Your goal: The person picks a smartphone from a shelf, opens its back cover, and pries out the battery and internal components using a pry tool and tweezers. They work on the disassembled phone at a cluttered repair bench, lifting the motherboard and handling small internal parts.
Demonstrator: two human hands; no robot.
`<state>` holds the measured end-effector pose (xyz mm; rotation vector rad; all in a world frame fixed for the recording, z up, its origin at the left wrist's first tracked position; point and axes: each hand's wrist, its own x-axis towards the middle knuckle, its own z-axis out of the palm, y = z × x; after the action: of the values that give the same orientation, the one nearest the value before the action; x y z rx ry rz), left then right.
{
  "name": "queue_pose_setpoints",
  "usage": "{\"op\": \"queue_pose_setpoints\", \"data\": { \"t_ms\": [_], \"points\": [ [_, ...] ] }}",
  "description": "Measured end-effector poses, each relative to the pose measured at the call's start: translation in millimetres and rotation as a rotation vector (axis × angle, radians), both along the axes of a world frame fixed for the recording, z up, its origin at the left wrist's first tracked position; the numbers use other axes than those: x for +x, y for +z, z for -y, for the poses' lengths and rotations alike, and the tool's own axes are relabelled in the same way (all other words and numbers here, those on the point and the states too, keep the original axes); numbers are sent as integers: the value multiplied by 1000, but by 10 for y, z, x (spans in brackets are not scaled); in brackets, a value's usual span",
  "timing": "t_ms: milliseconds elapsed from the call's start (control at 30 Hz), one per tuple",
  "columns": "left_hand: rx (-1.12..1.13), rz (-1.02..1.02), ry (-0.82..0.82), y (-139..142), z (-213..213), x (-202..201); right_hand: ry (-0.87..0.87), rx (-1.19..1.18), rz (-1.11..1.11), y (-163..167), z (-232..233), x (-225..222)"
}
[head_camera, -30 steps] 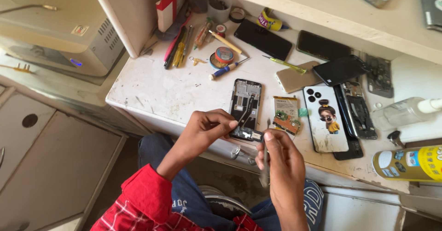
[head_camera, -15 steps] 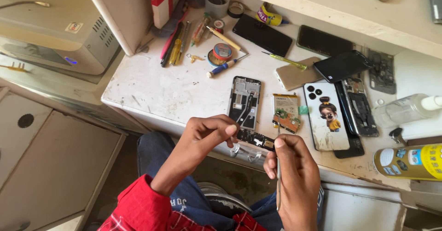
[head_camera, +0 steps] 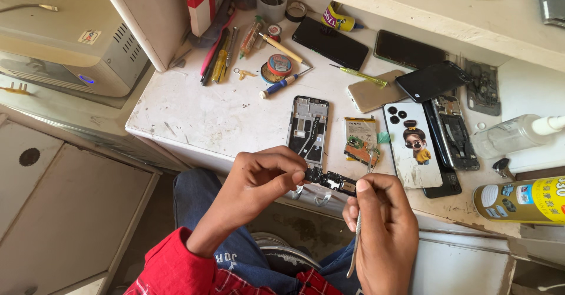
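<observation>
My left hand point(head_camera: 259, 180) pinches one end of a small black phone part point(head_camera: 331, 180), a narrow board with connectors, just off the front edge of the white workbench point(head_camera: 194, 115). My right hand point(head_camera: 381, 230) holds thin metal tweezers point(head_camera: 356, 242) that run down past the palm, and its thumb touches the part's other end. An opened phone frame point(head_camera: 308, 124) lies on the bench just beyond my hands. Beside it lie a small green circuit board point(head_camera: 360, 141) and a white phone back cover with a cartoon figure point(head_camera: 412, 145).
Screwdrivers point(head_camera: 285, 83), pens and tape rolls point(head_camera: 278, 67) lie at the back left, dark phones point(head_camera: 329, 42) further back. Another opened phone point(head_camera: 454, 131), a clear bottle point(head_camera: 512, 135) and a yellow can point(head_camera: 521, 200) are at the right. A grey machine point(head_camera: 65, 36) stands at the left.
Both hands have drawn back from the opened phone frame toward me, bringing the small black part off the bench edge. The tweezers now point downward.
</observation>
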<state>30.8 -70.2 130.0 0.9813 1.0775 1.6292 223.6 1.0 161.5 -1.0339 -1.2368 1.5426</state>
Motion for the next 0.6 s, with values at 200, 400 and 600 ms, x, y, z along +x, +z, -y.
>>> {"op": "queue_pose_setpoints", "data": {
  "t_ms": [200,400,600],
  "points": [
    [25,-60,39,15,8,4,-14,27,29,40,33,-4],
    [20,-69,93,2,-6,56,-21,76,83,42,53,-12],
    [4,-12,109,22,-15,115,-13,66,51,31,49,1]
  ]
}}
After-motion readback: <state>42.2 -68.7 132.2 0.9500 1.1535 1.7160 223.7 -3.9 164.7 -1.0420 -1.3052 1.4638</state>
